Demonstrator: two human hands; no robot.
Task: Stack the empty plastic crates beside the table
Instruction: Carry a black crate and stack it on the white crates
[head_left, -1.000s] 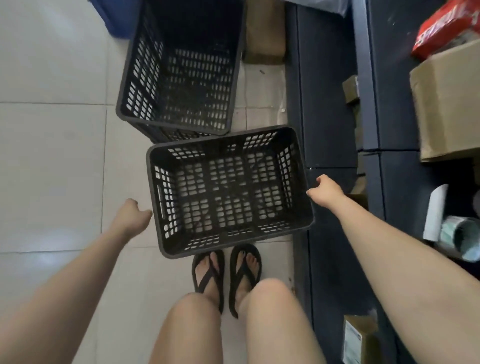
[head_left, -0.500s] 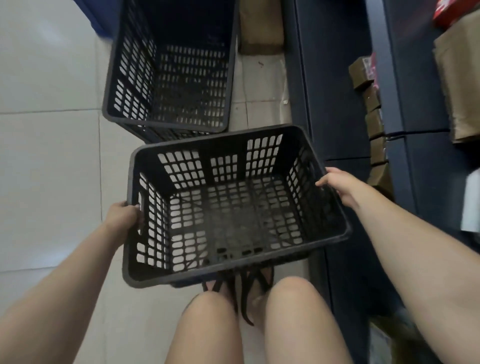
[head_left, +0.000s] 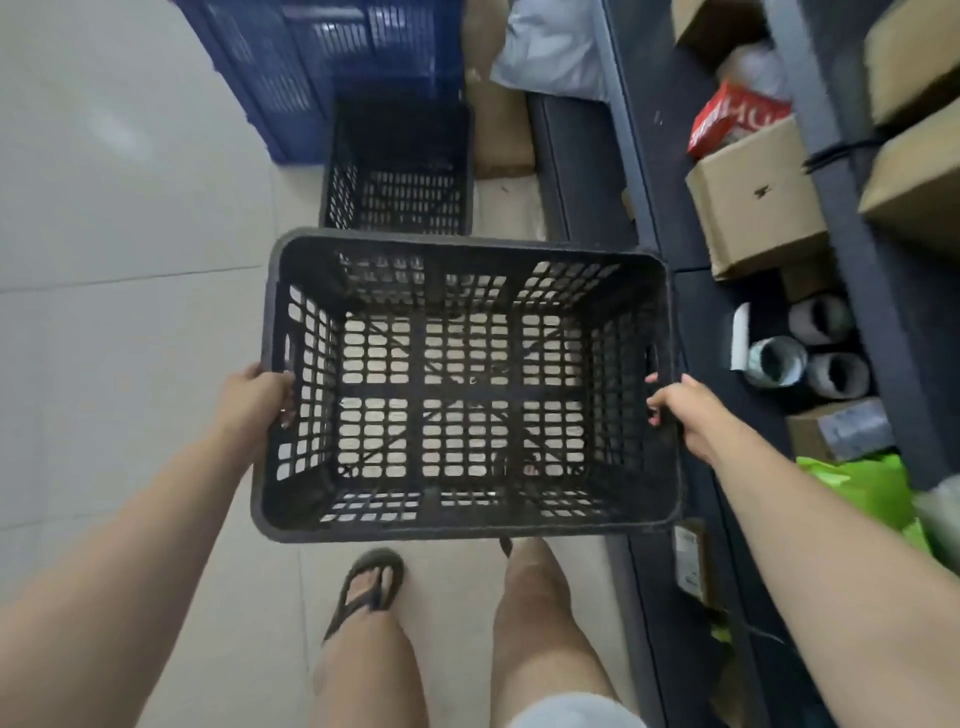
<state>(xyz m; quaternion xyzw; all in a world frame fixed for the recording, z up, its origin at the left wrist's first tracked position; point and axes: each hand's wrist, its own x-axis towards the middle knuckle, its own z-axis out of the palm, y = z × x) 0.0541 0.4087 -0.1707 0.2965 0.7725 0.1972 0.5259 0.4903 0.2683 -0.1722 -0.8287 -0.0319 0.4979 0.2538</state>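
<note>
You are holding an empty black crate (head_left: 467, 387) in the air in front of your legs, its open top facing you and pale floor (head_left: 130, 260) tile showing through its mesh bottom. Your left hand (head_left: 254, 400) is gripping the crate's left end wall, fingers curling in at the handle slot. Your right hand (head_left: 685, 415) is gripping the right end wall, fingers hooking over the rim there. A second black crate (head_left: 400, 171) is standing on the floor just beyond the held one's far rim, and a blue crate (head_left: 322, 62) is standing behind that. To your right a dark shelf (head_left: 587, 171) is carrying a cardboard box (head_left: 753, 202), tape rolls (head_left: 776, 361) and a green bag (head_left: 857, 483).
</note>
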